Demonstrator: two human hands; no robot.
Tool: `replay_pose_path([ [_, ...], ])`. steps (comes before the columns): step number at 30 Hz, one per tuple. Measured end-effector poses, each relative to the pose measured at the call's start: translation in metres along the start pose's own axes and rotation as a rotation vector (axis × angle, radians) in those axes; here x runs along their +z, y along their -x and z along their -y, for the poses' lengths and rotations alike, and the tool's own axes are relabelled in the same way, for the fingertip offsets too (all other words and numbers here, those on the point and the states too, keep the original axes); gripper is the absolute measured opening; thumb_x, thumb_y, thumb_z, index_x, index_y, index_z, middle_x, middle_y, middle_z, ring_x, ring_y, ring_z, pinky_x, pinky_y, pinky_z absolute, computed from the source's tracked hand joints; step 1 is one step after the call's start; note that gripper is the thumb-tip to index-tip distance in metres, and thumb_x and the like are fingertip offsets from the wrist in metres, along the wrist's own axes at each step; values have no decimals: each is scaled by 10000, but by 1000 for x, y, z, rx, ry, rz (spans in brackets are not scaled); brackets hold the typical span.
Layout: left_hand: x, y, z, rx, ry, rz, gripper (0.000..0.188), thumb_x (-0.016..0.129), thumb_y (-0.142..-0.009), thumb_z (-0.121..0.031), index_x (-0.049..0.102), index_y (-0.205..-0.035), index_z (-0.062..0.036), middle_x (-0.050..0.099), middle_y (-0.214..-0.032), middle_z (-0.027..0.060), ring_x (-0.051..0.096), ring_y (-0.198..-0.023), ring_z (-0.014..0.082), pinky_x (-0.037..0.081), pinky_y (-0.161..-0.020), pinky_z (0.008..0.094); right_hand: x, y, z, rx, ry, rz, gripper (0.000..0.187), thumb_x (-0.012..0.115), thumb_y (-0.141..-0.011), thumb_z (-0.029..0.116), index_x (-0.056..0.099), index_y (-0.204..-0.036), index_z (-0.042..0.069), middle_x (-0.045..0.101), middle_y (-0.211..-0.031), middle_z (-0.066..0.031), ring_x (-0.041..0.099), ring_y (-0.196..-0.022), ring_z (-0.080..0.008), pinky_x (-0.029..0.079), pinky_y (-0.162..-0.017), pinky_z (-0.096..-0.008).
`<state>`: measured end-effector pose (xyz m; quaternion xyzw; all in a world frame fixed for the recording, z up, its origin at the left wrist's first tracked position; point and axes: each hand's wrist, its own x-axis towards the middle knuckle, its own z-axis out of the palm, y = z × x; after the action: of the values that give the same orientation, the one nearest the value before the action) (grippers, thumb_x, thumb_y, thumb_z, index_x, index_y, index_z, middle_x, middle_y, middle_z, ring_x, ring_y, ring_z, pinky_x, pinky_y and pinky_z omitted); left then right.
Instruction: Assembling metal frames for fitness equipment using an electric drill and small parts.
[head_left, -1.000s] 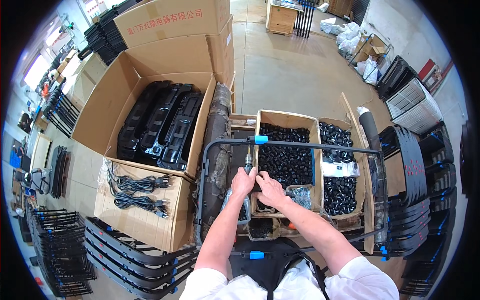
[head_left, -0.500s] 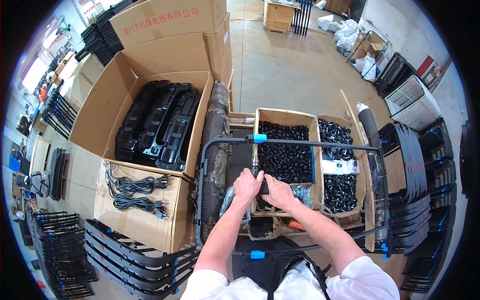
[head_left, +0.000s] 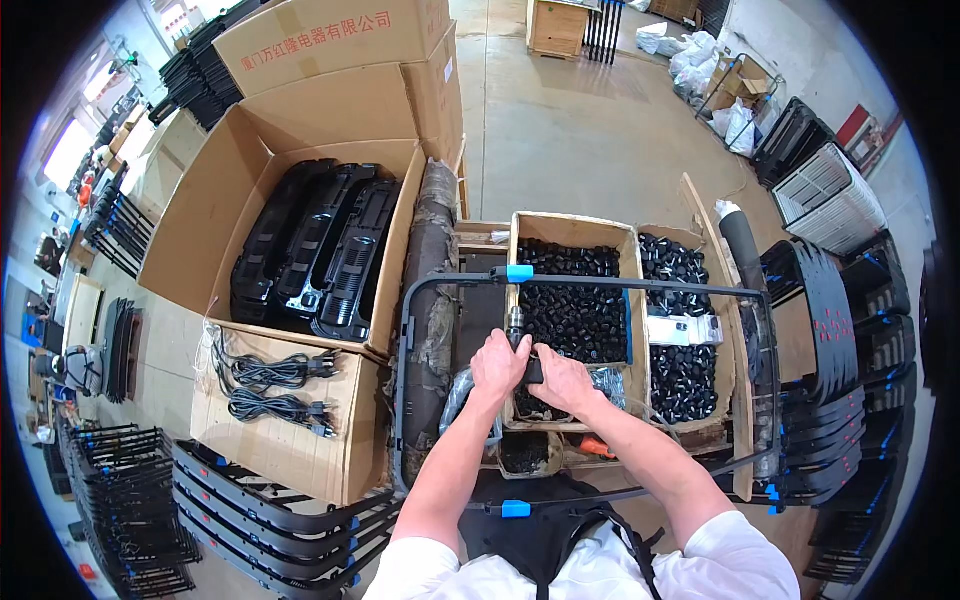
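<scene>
Left fingers (head_left: 494, 368), right fingers (head_left: 565, 382) closed around drill (head_left: 516, 322) | black frame (head_left: 404, 350) crosses cap bins (head_left: 580, 228)

Workbench (head_left: 480, 328) carries black frame (head_left: 640, 288), open bins (head_left: 639, 345), black pieces inside (head_left: 570, 322).

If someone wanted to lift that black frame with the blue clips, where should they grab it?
Likely the black frame is best gripped by its left side bar and right side bar, from above: it's a wide, slim-barred loop, so opposite grips should balance it, and the open cardboard box crowds its left side.
</scene>
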<state>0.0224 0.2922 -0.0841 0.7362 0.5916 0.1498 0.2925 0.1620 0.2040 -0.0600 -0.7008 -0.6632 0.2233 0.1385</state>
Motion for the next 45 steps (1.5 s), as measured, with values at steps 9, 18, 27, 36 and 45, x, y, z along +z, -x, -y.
replay_pose_path([
  [9, 7, -6, -5, -7, -92, 6, 591, 668, -975, -558, 656, -1035, 30, 750, -1015, 275, 756, -923, 455, 610, -825, 546, -12, -2, 3, -20, 92, 37, 723, 873, -783, 258, 447, -1311, 6, 738, -1117, -267, 738, -1043, -420, 604, -886, -486],
  [18, 1, -12, -5, 11, -90, 36, 599, 690, -954, -569, 673, -989, 29, 761, -929, 293, 759, -908, 468, 603, -816, 561, -13, -3, 2, -18, 104, 48, 818, 858, -801, 275, 407, -1421, -12, 738, -1127, -278, 741, -1023, -432, 605, -877, -498],
  [27, 3, -16, -5, 84, -160, -23, 607, 704, -933, -600, 698, -909, 6, 759, -817, 253, 768, -782, 433, 615, -713, 533, -11, -6, -6, -24, 74, 44, 843, 846, -802, 289, 399, -1459, 10, 744, -1101, -285, 743, -1006, -442, 600, -872, -517],
  [36, 1, -20, -9, 83, -229, -62, 620, 695, -925, -638, 693, -886, -19, 755, -782, 233, 771, -740, 403, 617, -678, 514, -7, -13, -17, 38, -37, 78, 886, 876, -775, 277, 414, -1481, 8, 740, -1145, -281, 726, -1083, -435, 585, -934, -499],
  [45, 4, -11, -5, 78, -192, -33, 624, 629, -971, -640, 661, -923, -19, 748, -778, 250, 761, -741, 436, 605, -671, 547, -7, -19, -27, 18, -99, 61, 888, 860, -770, 267, 407, -1492, 20, 744, -1116, -280, 730, -1065, -440, 583, -928, -510],
])
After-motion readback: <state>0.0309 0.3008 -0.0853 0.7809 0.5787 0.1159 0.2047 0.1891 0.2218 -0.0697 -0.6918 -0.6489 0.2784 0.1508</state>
